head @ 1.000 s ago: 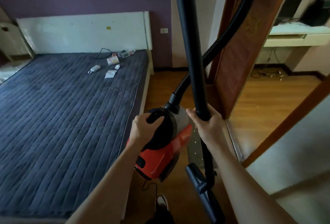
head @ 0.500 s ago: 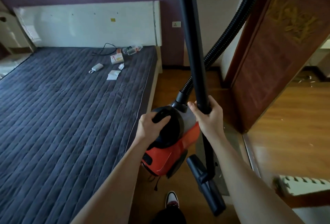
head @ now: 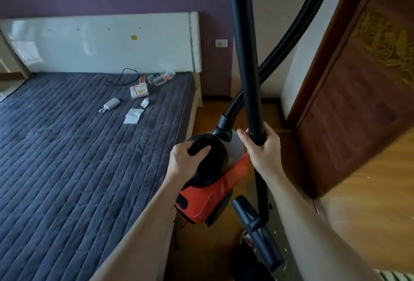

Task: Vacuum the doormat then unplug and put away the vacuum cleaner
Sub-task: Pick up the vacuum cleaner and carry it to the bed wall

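Looking down through the head camera, I see my left grip (head: 186, 160) curled round the black top handle of the orange-and-black canister vacuum cleaner (head: 212, 195). The cleaner hangs over the brown wooden floor (head: 369, 202), just beside the side edge of the bed with the dark grey quilted cover (head: 78, 157). My right grip (head: 264, 149) is closed round the black rigid wand tube (head: 244, 56), which stands nearly upright and runs out of the top of the view. Its black floor nozzle (head: 257, 233) is low down, to the right of the cleaner's body. A black ribbed hose (head: 291, 40) rises from the cleaner's front and passes behind the wand. A carved dark wooden door (head: 358, 112) stands on the right. Near the white headboard (head: 100, 43) lie a white power bank (head: 111, 104), a small white box (head: 139, 91) and a clear plastic bottle (head: 160, 78).
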Available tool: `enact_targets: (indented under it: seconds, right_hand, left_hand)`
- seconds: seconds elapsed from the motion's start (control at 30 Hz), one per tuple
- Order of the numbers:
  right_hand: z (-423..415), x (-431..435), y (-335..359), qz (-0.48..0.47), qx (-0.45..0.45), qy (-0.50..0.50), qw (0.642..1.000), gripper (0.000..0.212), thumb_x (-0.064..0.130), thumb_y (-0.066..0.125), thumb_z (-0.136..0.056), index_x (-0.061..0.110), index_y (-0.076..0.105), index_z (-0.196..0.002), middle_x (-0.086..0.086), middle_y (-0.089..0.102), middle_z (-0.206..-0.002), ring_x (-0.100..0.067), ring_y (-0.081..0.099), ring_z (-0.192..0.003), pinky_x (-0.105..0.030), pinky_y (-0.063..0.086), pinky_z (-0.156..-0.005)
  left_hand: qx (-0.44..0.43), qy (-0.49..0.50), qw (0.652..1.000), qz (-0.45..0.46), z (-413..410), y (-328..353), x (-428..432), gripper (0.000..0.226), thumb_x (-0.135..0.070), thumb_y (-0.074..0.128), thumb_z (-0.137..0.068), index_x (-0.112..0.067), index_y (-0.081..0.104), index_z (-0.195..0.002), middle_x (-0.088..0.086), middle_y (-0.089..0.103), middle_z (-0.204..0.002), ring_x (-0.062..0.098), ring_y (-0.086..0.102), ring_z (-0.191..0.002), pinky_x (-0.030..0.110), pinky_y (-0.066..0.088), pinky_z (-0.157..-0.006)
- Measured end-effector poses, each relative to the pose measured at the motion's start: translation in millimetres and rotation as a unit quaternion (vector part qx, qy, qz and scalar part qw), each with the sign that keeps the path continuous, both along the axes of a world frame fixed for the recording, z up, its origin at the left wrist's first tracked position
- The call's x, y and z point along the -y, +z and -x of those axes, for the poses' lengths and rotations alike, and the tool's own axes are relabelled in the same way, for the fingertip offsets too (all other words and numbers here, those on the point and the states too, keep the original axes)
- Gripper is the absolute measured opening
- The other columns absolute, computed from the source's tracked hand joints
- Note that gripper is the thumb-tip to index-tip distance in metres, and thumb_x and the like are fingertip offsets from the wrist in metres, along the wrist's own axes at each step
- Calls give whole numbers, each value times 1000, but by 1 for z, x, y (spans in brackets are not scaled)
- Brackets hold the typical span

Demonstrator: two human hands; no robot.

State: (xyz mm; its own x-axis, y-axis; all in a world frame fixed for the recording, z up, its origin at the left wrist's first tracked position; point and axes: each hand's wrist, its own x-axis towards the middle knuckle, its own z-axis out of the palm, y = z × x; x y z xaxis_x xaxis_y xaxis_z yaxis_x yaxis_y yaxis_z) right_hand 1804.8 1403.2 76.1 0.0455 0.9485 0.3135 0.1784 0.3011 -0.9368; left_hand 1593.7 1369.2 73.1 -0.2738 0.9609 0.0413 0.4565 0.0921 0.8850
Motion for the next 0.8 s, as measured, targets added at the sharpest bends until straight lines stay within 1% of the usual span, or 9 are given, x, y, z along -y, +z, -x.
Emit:
enact_targets:
  seconds: [0.13,0.27,0.33,0.43,0.53,0.6,0.67,0.73,0.8]
  right_hand:
    - [-8,-71,-10,-5,-6,9,1000,26,34,77,-90,18,58,-82,-5,57,-65,-24,56,-57,-39,50,-57]
    - [-24,-158,-21,6,-15,6,1000,28,37,77,-89,17,59,-83,-6,57,-66,-25,56,-56,-39,49,-55]
    - [-34,-205,-22,8,-21,5,1000,27,37,78,-89,18,60,-83,-7,57,-66,-25,56,-56,-38,49,-55]
    - [-52,-274,-19,21,-14,6,1000,26,38,77,-90,18,61,-85,-10,58,-68,-25,57,-56,-39,49,-55]
    - [-70,-336,-13,22,-23,12,999,23,34,76,-91,17,62,-86,-8,58,-67,-22,57,-57,-35,49,-57]
    - [-80,-373,-8,22,-23,10,999,22,34,76,-91,18,62,-86,-5,58,-66,-20,57,-57,-34,49,-59]
    - [-87,-404,-6,28,-20,10,999,23,35,77,-90,18,62,-86,-5,58,-66,-19,58,-58,-33,49,-60]
    - [-91,-432,-4,31,-21,7,999,21,36,76,-90,20,63,-86,-3,58,-66,-17,59,-60,-31,49,-61]
    - [-93,-458,-1,31,-26,2,999,18,36,75,-91,22,64,-88,0,59,-68,-17,61,-63,-29,49,-63]
  left_hand:
    - [2,6,1000,9,-9,-7,-70,30,-31,78,-84,-23,64,-59,-9,61,-54,0,57,-51,12,39,-46]
    - [-8,9,1000,11,-24,-12,-154,29,-32,78,-84,-31,62,-59,-12,63,-56,-3,61,-54,10,40,-46]
    - [-10,21,1000,11,-34,-14,-201,29,-32,79,-83,-31,62,-59,-11,64,-58,-2,62,-55,14,44,-49]
    - [-13,34,999,19,-50,-14,-269,24,-34,78,-83,-32,66,-63,-9,69,-63,2,67,-61,29,55,-58]
    - [-19,50,998,22,-62,-8,-331,26,-35,78,-83,-29,66,-62,-6,68,-59,6,66,-57,36,56,-58]
    - [-22,53,998,15,-69,-3,-368,26,-34,79,-83,-27,66,-61,-6,66,-55,5,64,-53,36,54,-55]
    - [-32,48,998,8,-75,0,-399,25,-33,78,-84,-26,67,-62,-8,64,-54,2,62,-51,31,52,-51]
    - [-39,41,998,1,-80,4,-428,25,-31,78,-84,-27,67,-63,-8,65,-56,0,62,-53,27,51,-53]
    - [-35,38,999,-1,-82,6,-457,26,-30,78,-84,-24,67,-62,-6,65,-57,2,63,-55,30,52,-56]
